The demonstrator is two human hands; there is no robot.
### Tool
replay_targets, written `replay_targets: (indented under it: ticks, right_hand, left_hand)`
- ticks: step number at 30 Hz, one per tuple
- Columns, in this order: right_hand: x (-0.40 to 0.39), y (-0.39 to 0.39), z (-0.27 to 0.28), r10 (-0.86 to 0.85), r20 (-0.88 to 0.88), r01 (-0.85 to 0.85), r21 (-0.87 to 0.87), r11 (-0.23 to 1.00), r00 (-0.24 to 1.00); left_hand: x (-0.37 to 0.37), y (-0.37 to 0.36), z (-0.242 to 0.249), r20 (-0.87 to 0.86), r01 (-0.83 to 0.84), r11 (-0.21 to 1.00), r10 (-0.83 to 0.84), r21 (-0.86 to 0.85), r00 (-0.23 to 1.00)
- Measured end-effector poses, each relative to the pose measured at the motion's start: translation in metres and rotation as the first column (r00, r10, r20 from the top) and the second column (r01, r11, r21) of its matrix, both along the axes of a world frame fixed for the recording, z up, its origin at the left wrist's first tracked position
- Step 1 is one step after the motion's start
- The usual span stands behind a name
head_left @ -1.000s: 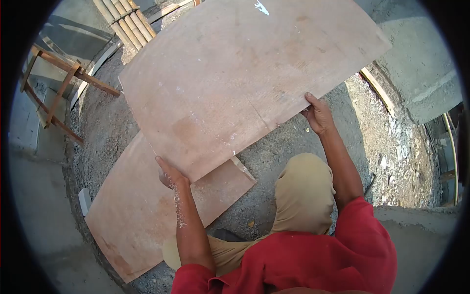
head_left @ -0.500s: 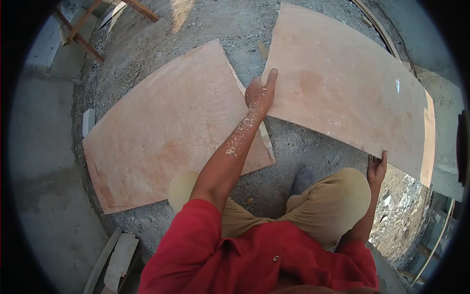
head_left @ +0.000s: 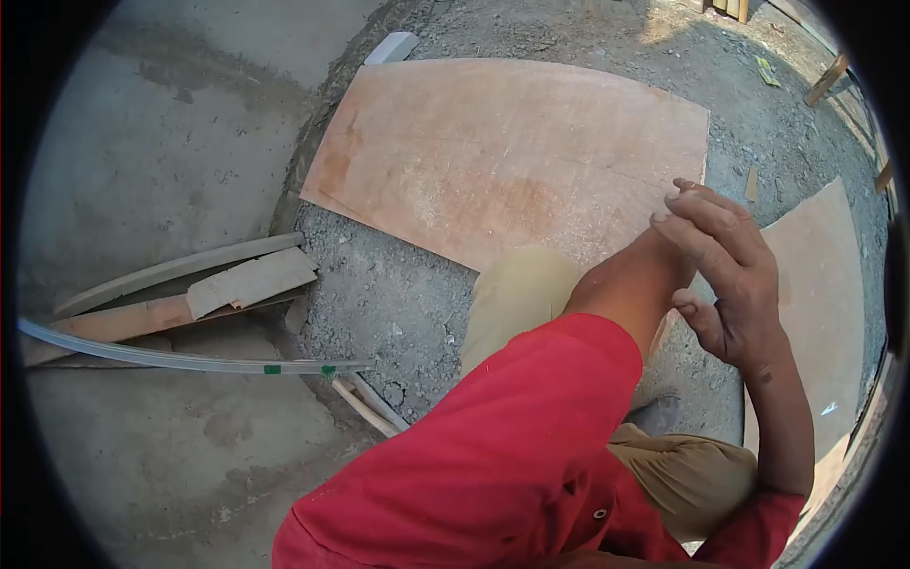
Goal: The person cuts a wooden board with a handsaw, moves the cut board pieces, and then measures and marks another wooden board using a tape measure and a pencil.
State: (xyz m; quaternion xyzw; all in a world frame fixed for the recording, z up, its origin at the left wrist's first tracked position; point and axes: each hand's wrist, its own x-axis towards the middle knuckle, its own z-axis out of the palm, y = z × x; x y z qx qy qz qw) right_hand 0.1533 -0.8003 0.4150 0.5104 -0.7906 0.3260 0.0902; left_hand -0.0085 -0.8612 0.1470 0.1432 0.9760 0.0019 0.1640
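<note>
Plywood sheet is now resting on the ground, released, near another sheet, while the right hand is spreading loosely bent fingers by the left forearm (left hand hidden, its state unclear).

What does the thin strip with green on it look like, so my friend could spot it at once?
From the big reddish-brown board, look to the lower left, where wooden pieces lie against grey concrete. Just below them runs a long, narrow, pale grey strip. Two small green patches near its right-hand end set it apart from the wood.
</note>
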Motion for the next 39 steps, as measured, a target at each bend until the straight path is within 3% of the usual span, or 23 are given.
replay_targets:
  ticks: [2, 5, 7, 9, 10, 11, 13, 15, 17, 19, 20, 21, 23, 25, 28, 29, 31, 32, 33, 35, 36, 38, 39]
  right_hand:
    - [0.005, -0.045, -0.015, 0.286, 0.004, -0.284, -0.076, 0.956, 0.958]
    - [-0.027, -0.031, -0.092, 0.002, -0.313, -0.022, -0.06, 0.998, 0.95]
    - [-0.047, -0.011, -0.117, -0.249, -0.226, 0.265, 0.042, 0.963, 0.942]
    - [-0.063, 0.039, -0.167, -0.546, 0.02, 0.444, 0.559, 0.7, 0.838]
    - [-0.063, 0.06, -0.185, -0.634, 0.114, 0.328, 0.779, 0.535, 0.764]
    - [-0.06, 0.082, -0.206, -0.729, 0.174, 0.144, 0.925, 0.351, 0.662]
    - [-0.046, 0.141, -0.284, -0.63, 0.378, 0.041, 0.836, 0.547, 0.678]
    - [-0.021, 0.118, -0.264, -0.734, 0.661, 0.017, 0.741, 0.671, 0.158]
    - [-0.016, 0.106, -0.281, -0.7, 0.711, -0.013, 0.702, 0.712, 0.069]
    - [-0.011, 0.086, -0.275, -0.614, 0.787, -0.02, 0.614, 0.789, -0.051]
    - [-0.011, 0.08, -0.278, -0.604, 0.794, -0.02, 0.604, 0.797, -0.073]
    - [-0.014, 0.078, -0.289, -0.593, 0.793, -0.035, 0.594, 0.803, -0.143]
    - [-0.022, 0.075, -0.298, -0.588, 0.775, -0.016, 0.601, 0.799, -0.233]
    - [-0.034, 0.082, -0.318, -0.613, 0.768, 0.069, 0.632, 0.771, -0.185]
    - [-0.045, 0.085, -0.28, -0.687, 0.723, 0.234, 0.682, 0.693, -0.074]
    - [-0.053, 0.085, -0.277, -0.651, 0.759, 0.361, 0.6, 0.714, 0.026]
    - [-0.07, 0.089, -0.269, -0.636, 0.731, 0.547, 0.437, 0.714, 0.246]
    - [-0.083, 0.088, -0.252, -0.65, 0.668, 0.602, 0.364, 0.711, 0.362]
    - [-0.093, 0.089, -0.242, -0.615, 0.693, 0.636, 0.289, 0.715, 0.376]
    - [-0.115, 0.099, -0.2, -0.573, 0.742, 0.649, 0.25, 0.719, 0.348]
    - [-0.116, 0.104, -0.174, -0.462, 0.829, 0.68, 0.142, 0.72, 0.316]
    - [-0.129, 0.126, -0.148, -0.328, 0.897, 0.741, 0.002, 0.672, 0.296]
    - [-0.142, 0.15, -0.139, -0.362, 0.882, 0.713, 0.044, 0.7, 0.301]
  left_hand:
    - [0.014, -0.003, 0.028, 0.014, 0.03, 0.994, -0.032, 0.104, 0.999]
    - [0.038, -0.025, 0.082, 0.106, 0.084, 0.955, -0.119, 0.283, 0.987]
    - [0.042, -0.068, 0.098, 0.219, 0.1, 0.945, -0.174, 0.311, 0.96]
    - [0.038, -0.132, 0.085, 0.319, 0.117, 0.967, -0.187, 0.226, 0.929]
    - [0.039, -0.176, 0.084, 0.337, 0.01, 0.969, -0.095, 0.247, 0.937]
    - [0.049, -0.225, 0.078, 0.218, -0.165, 0.896, 0.079, 0.412, 0.973]
    - [0.068, -0.307, 0.068, 0.187, -0.515, 0.604, 0.521, 0.609, 0.833]
    - [0.104, -0.378, 0.038, 0.002, -0.624, 0.336, 0.88, 0.705, 0.476]
    - [0.154, -0.447, -0.013, -0.193, -0.72, 0.21, 0.975, 0.661, 0.107]
    - [0.212, -0.469, -0.014, -0.08, -0.765, -0.068, 0.985, 0.64, -0.155]
    - [0.242, -0.491, -0.028, 0.013, -0.77, -0.151, 0.983, 0.62, -0.183]
    - [0.263, -0.497, -0.038, 0.233, -0.636, -0.327, 0.945, 0.699, -0.23]
    - [0.295, -0.51, -0.056, 0.563, -0.556, -0.565, 0.802, 0.609, -0.199]
    - [0.311, -0.518, -0.075, 0.848, -0.463, -0.749, 0.529, 0.474, 0.013]
    - [0.302, -0.554, -0.123, 0.91, -0.41, -0.813, 0.389, 0.413, 0.145]
    - [0.295, -0.574, -0.136, 0.941, -0.453, -0.83, 0.237, 0.326, 0.243]
    - [0.259, -0.499, -0.055, 0.896, -0.363, -0.824, 0.434, 0.436, 0.093]
    - [0.242, -0.498, -0.055, 0.899, -0.364, -0.826, 0.429, 0.429, 0.087]
    - [0.237, -0.505, -0.054, 0.9, -0.348, -0.835, 0.431, 0.426, 0.068]
    - [0.222, -0.484, -0.028, 0.915, -0.225, -0.891, 0.356, 0.394, 0.19]
    - [0.212, -0.461, -0.009, 0.888, -0.172, -0.871, 0.451, 0.46, 0.091]
    - [0.196, -0.435, 0.016, 0.894, -0.067, -0.896, 0.429, 0.439, 0.13]
    - [0.192, -0.428, 0.018, 0.892, -0.019, -0.901, 0.425, 0.433, 0.156]
